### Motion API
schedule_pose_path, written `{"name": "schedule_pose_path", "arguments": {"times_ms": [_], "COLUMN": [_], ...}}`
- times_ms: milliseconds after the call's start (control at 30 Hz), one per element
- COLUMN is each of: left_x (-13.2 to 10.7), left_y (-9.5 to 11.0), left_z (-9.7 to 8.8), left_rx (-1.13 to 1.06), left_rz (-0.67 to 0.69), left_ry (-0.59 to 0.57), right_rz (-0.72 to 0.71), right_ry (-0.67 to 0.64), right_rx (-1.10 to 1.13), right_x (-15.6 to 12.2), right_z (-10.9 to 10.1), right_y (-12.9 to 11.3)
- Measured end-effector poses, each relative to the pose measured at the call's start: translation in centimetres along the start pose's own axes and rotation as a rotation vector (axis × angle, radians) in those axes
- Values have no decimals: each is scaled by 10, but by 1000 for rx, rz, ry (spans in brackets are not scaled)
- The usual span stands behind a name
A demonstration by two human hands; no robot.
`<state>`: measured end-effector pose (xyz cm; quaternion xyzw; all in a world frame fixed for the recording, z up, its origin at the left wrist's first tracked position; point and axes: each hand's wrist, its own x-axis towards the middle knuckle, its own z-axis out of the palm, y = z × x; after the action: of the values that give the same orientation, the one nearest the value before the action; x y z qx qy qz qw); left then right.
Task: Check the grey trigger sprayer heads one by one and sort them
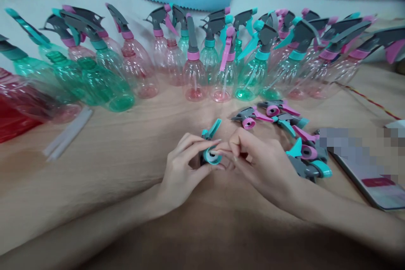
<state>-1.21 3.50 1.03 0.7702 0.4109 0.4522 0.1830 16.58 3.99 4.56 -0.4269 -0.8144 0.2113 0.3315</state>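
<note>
My left hand point(182, 168) grips a grey spray-trigger head with a teal collar point(211, 155) and teal lever, its collar facing me. My right hand point(257, 162) is pinched against that collar, fingertips touching its rim; whether anything small sits between those fingers is hidden. Both hands rest low over the brown table point(126, 164), near its middle.
A pile of loose grey trigger heads point(294, 135) with pink and teal parts lies just right of my hands. Several assembled pink and green spray bottles point(196, 71) stand in a row behind. White tubes point(68, 133) lie at left. A phone point(373, 177) lies at right.
</note>
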Motion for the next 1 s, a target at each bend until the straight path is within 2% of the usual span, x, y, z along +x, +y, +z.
{"name": "schedule_pose_path", "arguments": {"times_ms": [67, 167, 367, 467, 633, 733, 800, 900, 1000], "left_x": [1, 1, 1, 1, 0, 0, 0, -1, -4], "left_y": [0, -2, -2, -3, -2, -1, 0, -1, -1], "left_z": [1, 1, 0, 0, -1, -1, -1, -1, 0], "left_rx": [-2, -12, -14, -7, -23, -19, -16, -24, -21], "left_rz": [-48, -75, -19, -3, 83, 51, 37, 41, 63], "left_ry": [7, 7, -1, -18, -36, -44, -52, -55, -42], "right_rz": [-92, -173, -191, -185, -187, -248, -259, -231, -179], "right_ry": [41, -21, -149, -200, -96, 18, 42, -59, -147], "right_rx": [-174, -303, -358, -293, -173, -301, -400, -452, -411], "right_x": [-3, -4, -4, -3, -2, -4, -5, -7, -8], "right_z": [0, -4, -18, -17, -6, -4, -6, -15, -23], "right_y": [1, 0, -9, -6, 2, -4, -10, -14, -12]}}
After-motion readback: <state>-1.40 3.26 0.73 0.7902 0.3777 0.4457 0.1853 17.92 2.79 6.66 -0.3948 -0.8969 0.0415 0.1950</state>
